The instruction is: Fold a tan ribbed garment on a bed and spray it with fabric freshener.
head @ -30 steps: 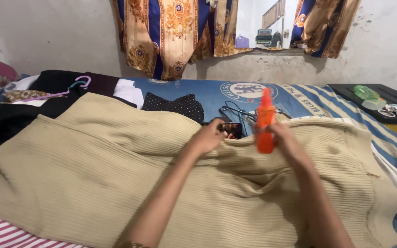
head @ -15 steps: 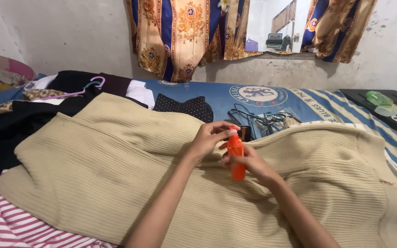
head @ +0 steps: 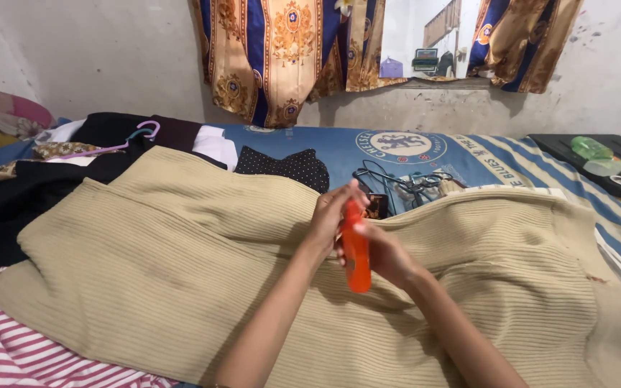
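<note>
- Behind the hands, a blue bed sheet (head: 512,162) with stripes and a round crest is spread, and a rough grey wall (head: 109,57) is seen further back.
- Patterned gold and blue curtains (head: 282,50) are hung on that wall, above and beyond both hands.
- A large beige ribbed garment (head: 167,266) is laid out flat under both hands and fills most of the near space.
- An orange bottle (head: 357,251) is held between the hands, a little above the garment, its upper end tilted away from the person.
- The right hand (head: 386,255) is closed around the side of the bottle, with the thumb laid across it.
- The left hand (head: 332,215) is curled at the upper end of the bottle; its fingertips touch the top, but how tightly it grips cannot be told.
- Just beyond the hands, a tangle of dark cables (head: 411,183) is lying on the sheet.
- A black dotted cloth (head: 285,167) is seen beyond the left hand.
- Far to the left of the hands, black clothes (head: 30,190) with a purple hanger (head: 134,136) are piled.
- Red and white striped fabric (head: 30,352) is lying near, to the left of the left forearm.
</note>
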